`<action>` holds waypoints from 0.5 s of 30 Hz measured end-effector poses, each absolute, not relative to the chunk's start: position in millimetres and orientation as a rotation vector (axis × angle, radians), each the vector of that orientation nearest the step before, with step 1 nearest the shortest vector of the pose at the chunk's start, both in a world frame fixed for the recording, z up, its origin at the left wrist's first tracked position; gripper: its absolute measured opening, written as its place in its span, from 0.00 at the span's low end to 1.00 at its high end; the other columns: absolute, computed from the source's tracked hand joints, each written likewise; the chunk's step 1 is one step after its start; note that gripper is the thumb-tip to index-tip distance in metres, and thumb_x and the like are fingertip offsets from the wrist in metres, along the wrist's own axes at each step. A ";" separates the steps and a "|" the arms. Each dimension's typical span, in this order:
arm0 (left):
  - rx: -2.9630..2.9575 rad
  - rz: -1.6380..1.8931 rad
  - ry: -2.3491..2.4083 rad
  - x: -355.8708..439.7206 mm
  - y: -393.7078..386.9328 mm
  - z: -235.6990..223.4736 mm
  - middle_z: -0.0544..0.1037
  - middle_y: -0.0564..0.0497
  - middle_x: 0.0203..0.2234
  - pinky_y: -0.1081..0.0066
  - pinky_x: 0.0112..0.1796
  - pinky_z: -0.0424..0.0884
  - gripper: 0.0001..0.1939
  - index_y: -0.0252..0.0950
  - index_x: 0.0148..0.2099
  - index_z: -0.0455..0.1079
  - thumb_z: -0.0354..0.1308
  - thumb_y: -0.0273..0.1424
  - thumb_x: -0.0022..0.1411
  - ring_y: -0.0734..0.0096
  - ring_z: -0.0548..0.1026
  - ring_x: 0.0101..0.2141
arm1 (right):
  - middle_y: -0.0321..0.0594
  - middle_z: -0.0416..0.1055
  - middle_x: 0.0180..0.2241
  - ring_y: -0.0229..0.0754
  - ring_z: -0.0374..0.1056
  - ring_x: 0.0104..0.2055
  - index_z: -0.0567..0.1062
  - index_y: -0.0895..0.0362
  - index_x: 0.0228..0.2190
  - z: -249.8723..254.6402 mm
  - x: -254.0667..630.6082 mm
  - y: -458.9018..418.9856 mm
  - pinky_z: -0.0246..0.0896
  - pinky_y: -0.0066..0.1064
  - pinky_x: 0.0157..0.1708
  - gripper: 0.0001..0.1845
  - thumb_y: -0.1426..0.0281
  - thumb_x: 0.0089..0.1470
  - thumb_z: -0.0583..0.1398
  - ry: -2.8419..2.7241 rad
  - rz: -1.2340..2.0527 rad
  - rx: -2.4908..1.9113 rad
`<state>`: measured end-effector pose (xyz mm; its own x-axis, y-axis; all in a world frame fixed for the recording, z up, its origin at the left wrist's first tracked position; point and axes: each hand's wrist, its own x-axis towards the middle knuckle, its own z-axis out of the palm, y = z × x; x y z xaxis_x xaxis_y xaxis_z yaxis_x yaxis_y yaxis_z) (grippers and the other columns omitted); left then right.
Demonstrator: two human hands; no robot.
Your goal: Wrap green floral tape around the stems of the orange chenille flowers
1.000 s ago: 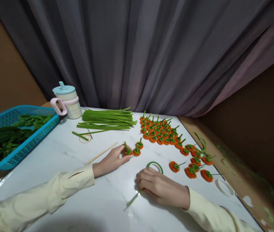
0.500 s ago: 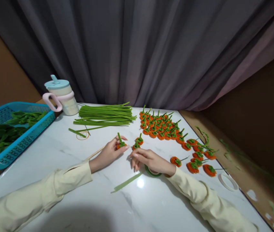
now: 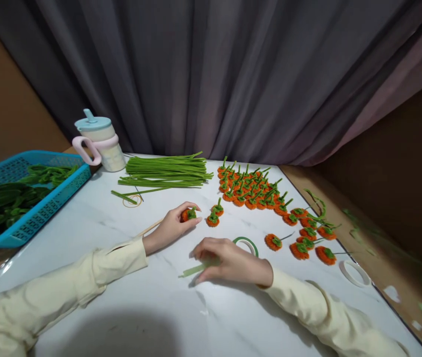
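Note:
My left hand (image 3: 175, 225) is closed around an orange fuzzy persimmon (image 3: 188, 214) with a green calyx and a short stem, pinched between thumb and fingers. Just right of it, two more such persimmons (image 3: 213, 218) rest on the table. My right hand (image 3: 229, 260) hovers palm down, its thumb and fingers spread apart. Below its fingers lies a strip of green tape (image 3: 192, 270), partly hidden by the hand. A green tape roll (image 3: 256, 247) shows behind that hand, touching or close to it.
Green chenille stems (image 3: 166, 171) lie in a bundle at the back. Many orange persimmons (image 3: 250, 191) fill the back right. A blue basket (image 3: 21, 233) of green leaves stands left, beside a lidded cup (image 3: 108, 148). A white tape roll (image 3: 355, 274) lies at the right edge.
My right hand has moved down from beside the two loose persimmons to the tape strip, and its fingers have opened. The persimmon in my left hand has tilted. The view has shifted slightly.

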<state>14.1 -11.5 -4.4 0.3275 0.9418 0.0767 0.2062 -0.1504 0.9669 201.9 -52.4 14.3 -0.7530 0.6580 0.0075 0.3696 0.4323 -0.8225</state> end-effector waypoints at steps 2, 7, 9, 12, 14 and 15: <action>1.647 0.902 1.073 14.6 -11.9 -1.6 0.65 0.57 0.23 0.77 0.24 0.56 0.11 0.34 0.38 0.68 0.59 0.36 0.56 0.78 0.59 0.23 | 0.40 0.69 0.33 0.40 0.64 0.36 0.71 0.58 0.37 7.2 193.4 -62.3 0.60 0.28 0.36 0.16 0.64 0.48 0.66 -2.451 1.102 -0.801; 1.678 0.842 1.047 14.5 -13.4 0.0 0.67 0.56 0.24 0.77 0.25 0.57 0.10 0.33 0.35 0.68 0.59 0.36 0.56 0.78 0.61 0.24 | 0.39 0.68 0.28 0.39 0.62 0.34 0.70 0.58 0.27 -2.4 184.9 -70.8 0.59 0.28 0.35 0.05 0.75 0.54 0.60 -2.369 1.102 -0.762; 1.561 0.795 0.951 13.9 -14.3 -0.5 0.62 0.59 0.19 0.78 0.22 0.55 0.12 0.34 0.34 0.64 0.58 0.38 0.57 0.80 0.58 0.20 | 0.39 0.69 0.29 0.39 0.63 0.33 0.69 0.58 0.25 -1.6 185.6 -68.0 0.60 0.29 0.36 0.08 0.70 0.55 0.60 -2.202 1.199 -0.786; 1.331 0.729 0.775 13.5 -15.2 0.2 0.62 0.60 0.17 0.78 0.19 0.56 0.14 0.35 0.34 0.59 0.56 0.41 0.59 0.81 0.59 0.16 | 0.41 0.69 0.31 0.39 0.65 0.34 0.69 0.58 0.27 0.0 187.2 -62.7 0.61 0.30 0.37 0.12 0.63 0.56 0.59 -1.900 1.313 -0.811; 1.261 0.697 0.720 13.8 -15.2 1.7 0.68 0.57 0.20 0.77 0.22 0.61 0.14 0.35 0.34 0.58 0.56 0.40 0.58 0.79 0.65 0.18 | 0.39 0.69 0.28 0.37 0.66 0.31 0.68 0.58 0.28 -0.4 187.6 -60.8 0.62 0.29 0.33 0.12 0.61 0.56 0.59 -1.715 1.394 -0.847; 1.249 0.685 0.716 14.0 -15.1 2.1 0.69 0.55 0.21 0.76 0.23 0.63 0.14 0.35 0.35 0.58 0.56 0.39 0.58 0.78 0.67 0.20 | 0.37 0.69 0.26 0.36 0.66 0.28 0.68 0.57 0.28 -1.1 187.7 -60.6 0.62 0.28 0.30 0.12 0.61 0.56 0.59 -1.641 1.427 -0.880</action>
